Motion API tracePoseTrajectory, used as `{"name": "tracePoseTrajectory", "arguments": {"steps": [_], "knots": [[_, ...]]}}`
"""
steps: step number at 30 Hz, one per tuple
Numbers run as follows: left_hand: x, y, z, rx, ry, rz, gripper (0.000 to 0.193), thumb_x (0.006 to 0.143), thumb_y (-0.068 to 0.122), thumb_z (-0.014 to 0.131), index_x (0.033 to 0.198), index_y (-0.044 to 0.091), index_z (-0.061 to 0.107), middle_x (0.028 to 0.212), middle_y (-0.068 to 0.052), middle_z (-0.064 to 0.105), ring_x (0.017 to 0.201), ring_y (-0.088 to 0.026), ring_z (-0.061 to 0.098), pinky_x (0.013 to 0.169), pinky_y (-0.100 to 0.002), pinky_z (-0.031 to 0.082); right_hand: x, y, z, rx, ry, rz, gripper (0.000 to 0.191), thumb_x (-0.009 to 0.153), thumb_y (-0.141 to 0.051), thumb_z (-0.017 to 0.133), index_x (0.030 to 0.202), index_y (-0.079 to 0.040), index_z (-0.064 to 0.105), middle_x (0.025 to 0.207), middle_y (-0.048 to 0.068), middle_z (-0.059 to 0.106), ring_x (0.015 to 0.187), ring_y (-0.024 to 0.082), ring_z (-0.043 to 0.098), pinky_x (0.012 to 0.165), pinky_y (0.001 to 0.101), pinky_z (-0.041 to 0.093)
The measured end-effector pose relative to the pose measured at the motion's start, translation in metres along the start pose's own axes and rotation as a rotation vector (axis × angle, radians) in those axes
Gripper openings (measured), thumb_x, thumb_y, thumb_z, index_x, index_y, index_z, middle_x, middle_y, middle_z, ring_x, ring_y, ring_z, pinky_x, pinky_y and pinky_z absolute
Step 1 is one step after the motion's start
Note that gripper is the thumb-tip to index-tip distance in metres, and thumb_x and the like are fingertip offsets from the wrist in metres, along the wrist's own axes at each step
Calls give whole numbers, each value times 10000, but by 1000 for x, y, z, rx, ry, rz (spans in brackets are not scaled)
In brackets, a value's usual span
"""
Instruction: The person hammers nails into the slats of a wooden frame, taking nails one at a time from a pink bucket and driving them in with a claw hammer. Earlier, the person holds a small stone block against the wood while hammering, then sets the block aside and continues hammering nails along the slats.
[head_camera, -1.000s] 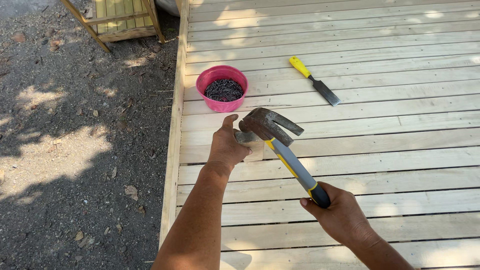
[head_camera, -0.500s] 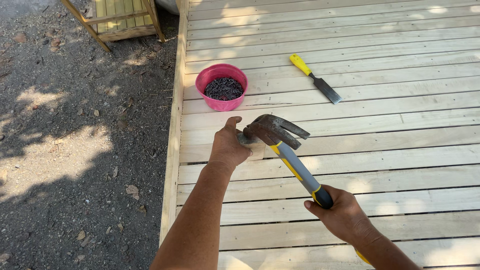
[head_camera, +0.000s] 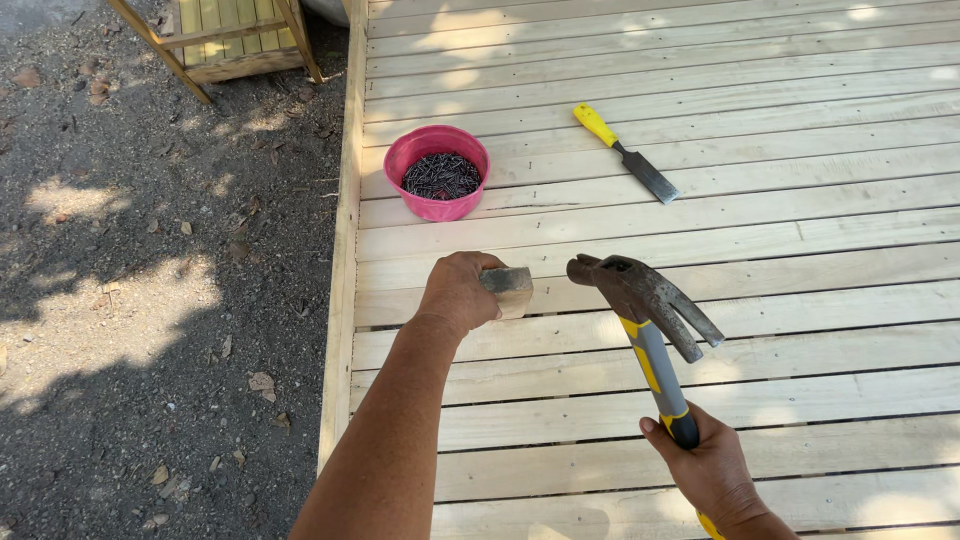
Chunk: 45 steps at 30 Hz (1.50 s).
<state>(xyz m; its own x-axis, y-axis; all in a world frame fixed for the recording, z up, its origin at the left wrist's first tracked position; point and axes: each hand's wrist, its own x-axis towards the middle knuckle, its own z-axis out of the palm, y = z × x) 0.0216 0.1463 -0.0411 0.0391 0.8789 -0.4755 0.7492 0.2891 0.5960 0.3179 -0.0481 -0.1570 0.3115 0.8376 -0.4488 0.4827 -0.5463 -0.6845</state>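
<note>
You are standing over a deck of pale wooden planks (head_camera: 700, 230) that fills most of the view, its edge board running along bare, leaf-strewn ground (head_camera: 150, 300) on your left, with a slatted wooden frame (head_camera: 225, 40) at the far corner. Your left hand (head_camera: 460, 292) is clenched around a small wooden block (head_camera: 510, 290), pressing it down on a plank near the deck edge. Your right hand (head_camera: 712, 470) grips the handle end of a claw hammer (head_camera: 645, 300), whose rusty head hangs in the air just beside the block, face turned toward it. This looks like the striking step: the block is set and the hammer is poised. The next blow calls for a square hit on the block's exposed end, clear of your fingers, with the block held firm so it does not skip. Farther up the boards sits a pink bowl (head_camera: 437, 200) full of dark nails (head_camera: 440, 175), and well apart to its right lies a yellow-handled chisel (head_camera: 625, 152).
</note>
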Motion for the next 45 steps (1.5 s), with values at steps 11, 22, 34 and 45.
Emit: {"name": "tracePoseTrajectory", "arguments": {"steps": [11,22,34,45], "knots": [[1,10,6,33,24,34,592,709,-60,798,1214,240,728,1221,-52,717,1122,-218,707,977,-318,596,26,41,33,-232,-90,261,410,916,-471,726,1025,-76,730,654,75,594,613,177,522,632,389,490],[-2,4,4,43,52,75,567,698,-38,812,1193,231,752,1194,-72,733,1081,-222,709,958,-318,591,36,41,43,-406,-119,165,358,924,-433,738,1036,-93,745,658,84,675,624,209,646,668,387,534],[-1,-10,2,37,70,93,572,653,-9,885,1156,237,767,1197,-30,727,1080,-209,702,961,-306,587,44,32,44,-375,-81,91,383,880,-412,769,1011,-54,737,660,98,676,625,238,631,678,407,542],[-22,0,-27,37,116,186,560,637,54,920,1156,200,767,1130,-64,765,1017,-187,726,950,-297,597,54,23,31,-577,-177,302,314,943,-421,704,1124,-165,713,720,22,703,684,171,689,684,383,564]]}}
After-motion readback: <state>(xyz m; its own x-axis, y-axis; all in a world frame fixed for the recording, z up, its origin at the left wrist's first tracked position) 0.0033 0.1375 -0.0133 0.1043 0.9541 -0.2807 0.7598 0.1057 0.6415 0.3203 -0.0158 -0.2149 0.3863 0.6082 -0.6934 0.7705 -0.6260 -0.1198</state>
